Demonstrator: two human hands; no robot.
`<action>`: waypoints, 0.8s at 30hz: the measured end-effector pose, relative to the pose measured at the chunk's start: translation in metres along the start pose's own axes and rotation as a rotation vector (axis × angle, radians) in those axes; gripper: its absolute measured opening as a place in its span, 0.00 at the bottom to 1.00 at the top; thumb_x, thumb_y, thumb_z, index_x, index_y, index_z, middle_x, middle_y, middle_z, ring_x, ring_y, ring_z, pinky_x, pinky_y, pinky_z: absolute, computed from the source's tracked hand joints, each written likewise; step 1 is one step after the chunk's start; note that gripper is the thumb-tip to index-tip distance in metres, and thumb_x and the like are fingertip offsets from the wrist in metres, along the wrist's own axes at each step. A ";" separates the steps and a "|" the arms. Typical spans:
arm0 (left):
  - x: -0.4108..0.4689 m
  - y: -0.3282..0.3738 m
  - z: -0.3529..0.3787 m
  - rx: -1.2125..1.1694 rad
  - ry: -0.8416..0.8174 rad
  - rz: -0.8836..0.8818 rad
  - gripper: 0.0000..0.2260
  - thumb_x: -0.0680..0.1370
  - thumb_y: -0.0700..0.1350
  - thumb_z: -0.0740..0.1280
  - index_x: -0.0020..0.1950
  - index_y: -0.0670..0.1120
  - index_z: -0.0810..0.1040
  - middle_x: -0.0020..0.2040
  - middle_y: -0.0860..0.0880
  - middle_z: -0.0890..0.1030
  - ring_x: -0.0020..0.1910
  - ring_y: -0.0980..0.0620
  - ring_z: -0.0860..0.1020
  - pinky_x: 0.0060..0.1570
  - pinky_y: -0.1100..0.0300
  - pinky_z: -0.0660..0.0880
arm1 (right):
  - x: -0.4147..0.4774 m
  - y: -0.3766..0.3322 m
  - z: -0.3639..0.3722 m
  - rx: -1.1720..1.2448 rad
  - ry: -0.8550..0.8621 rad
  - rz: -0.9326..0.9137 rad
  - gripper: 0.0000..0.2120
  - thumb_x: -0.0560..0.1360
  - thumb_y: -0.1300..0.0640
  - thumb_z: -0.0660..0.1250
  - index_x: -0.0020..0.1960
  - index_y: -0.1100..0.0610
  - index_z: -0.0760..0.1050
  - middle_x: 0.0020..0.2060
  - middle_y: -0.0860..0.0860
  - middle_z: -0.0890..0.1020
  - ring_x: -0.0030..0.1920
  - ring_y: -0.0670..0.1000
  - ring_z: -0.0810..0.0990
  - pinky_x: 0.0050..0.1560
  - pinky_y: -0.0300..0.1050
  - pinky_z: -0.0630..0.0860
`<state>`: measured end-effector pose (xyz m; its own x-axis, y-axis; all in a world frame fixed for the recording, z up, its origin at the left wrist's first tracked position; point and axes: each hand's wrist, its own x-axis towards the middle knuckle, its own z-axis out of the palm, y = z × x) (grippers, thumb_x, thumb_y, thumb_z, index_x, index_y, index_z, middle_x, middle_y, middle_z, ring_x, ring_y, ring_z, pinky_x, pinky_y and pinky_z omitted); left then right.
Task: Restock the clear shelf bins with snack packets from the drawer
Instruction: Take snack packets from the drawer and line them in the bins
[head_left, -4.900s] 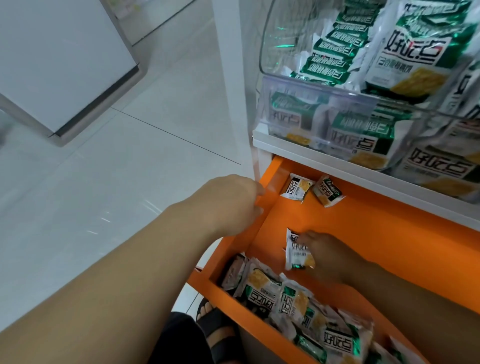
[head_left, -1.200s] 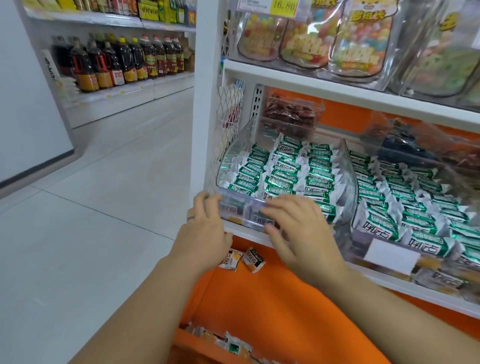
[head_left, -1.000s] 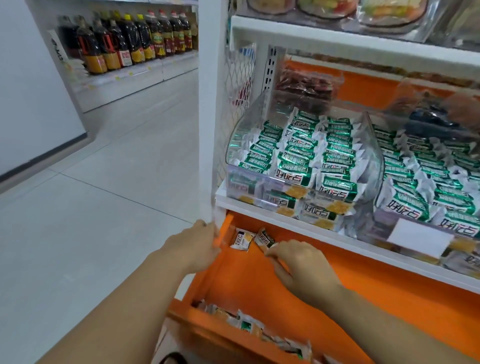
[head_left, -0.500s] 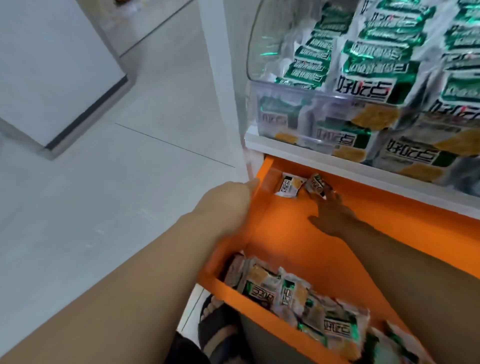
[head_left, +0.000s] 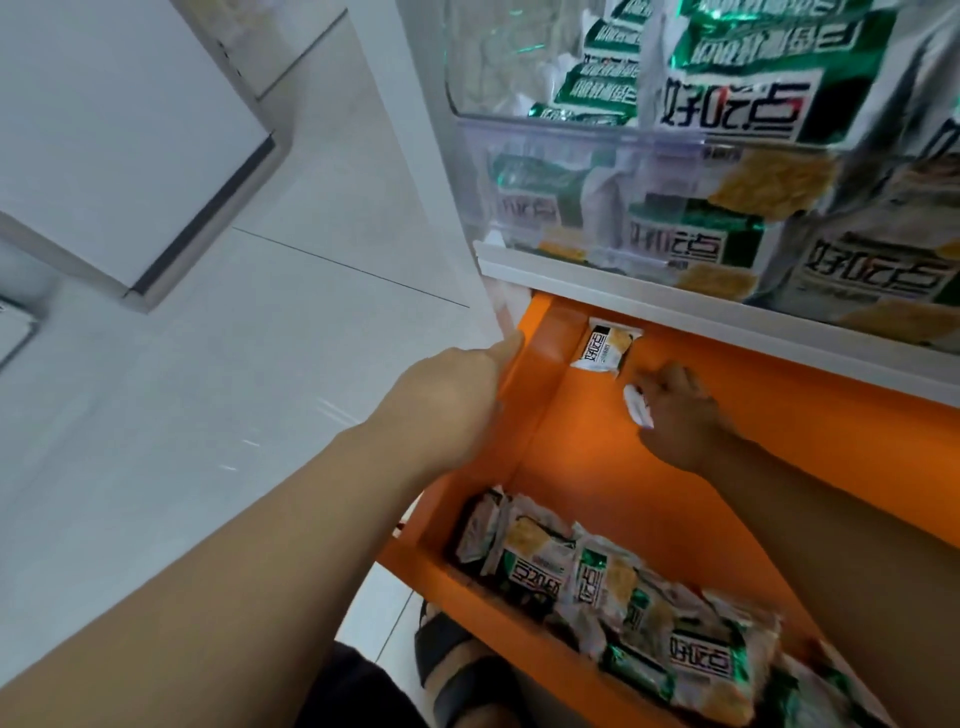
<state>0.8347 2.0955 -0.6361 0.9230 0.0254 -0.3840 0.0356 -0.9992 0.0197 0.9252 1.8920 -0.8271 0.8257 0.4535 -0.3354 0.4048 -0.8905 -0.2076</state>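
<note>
The orange drawer (head_left: 582, 467) stands pulled out under the white shelf. Deep inside it, my right hand (head_left: 680, 415) grips a small snack packet (head_left: 636, 408); only the packet's white edge shows beside my fingers. Another loose packet (head_left: 601, 351) lies at the drawer's back left corner, just left of that hand. My left hand (head_left: 447, 400) rests on the drawer's left wall, forefinger pointing along its top edge. Several packets (head_left: 613, 582) are piled against the drawer's front wall. Above, the clear shelf bin (head_left: 530, 130) holds several green and white packets.
A white shelf edge (head_left: 675, 304) overhangs the back of the drawer. The white upright post (head_left: 441, 156) stands at the left of the bin. Pale floor tiles spread to the left. My foot in a dark sandal (head_left: 462, 660) is below the drawer front.
My right hand has closed round one of the two loose packets at the drawer's back and drawn it slightly toward me. The view has tilted lower and closer. My left hand stays on the drawer wall.
</note>
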 end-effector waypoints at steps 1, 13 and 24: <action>0.000 0.000 0.000 -0.005 0.013 0.005 0.29 0.80 0.43 0.59 0.78 0.53 0.50 0.64 0.43 0.75 0.61 0.42 0.74 0.57 0.52 0.71 | -0.002 -0.004 0.002 0.013 -0.048 -0.051 0.24 0.79 0.49 0.61 0.72 0.54 0.64 0.69 0.58 0.63 0.68 0.58 0.64 0.64 0.48 0.68; 0.001 0.000 0.010 -0.034 0.093 -0.021 0.26 0.80 0.43 0.58 0.77 0.54 0.53 0.59 0.45 0.78 0.54 0.44 0.76 0.49 0.55 0.71 | 0.022 -0.038 -0.019 -0.028 -0.171 -0.072 0.36 0.78 0.48 0.64 0.78 0.53 0.48 0.78 0.52 0.43 0.77 0.55 0.44 0.74 0.54 0.55; 0.003 0.003 0.010 -0.022 0.078 -0.064 0.31 0.80 0.40 0.59 0.78 0.54 0.48 0.66 0.46 0.74 0.61 0.45 0.74 0.56 0.53 0.72 | 0.005 -0.047 -0.003 0.035 -0.005 -0.121 0.26 0.79 0.53 0.60 0.74 0.56 0.60 0.72 0.57 0.61 0.72 0.57 0.59 0.70 0.49 0.61</action>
<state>0.8340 2.0926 -0.6466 0.9456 0.0919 -0.3121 0.1027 -0.9945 0.0182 0.9114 1.9358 -0.8161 0.7694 0.5581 -0.3107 0.4876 -0.8274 -0.2787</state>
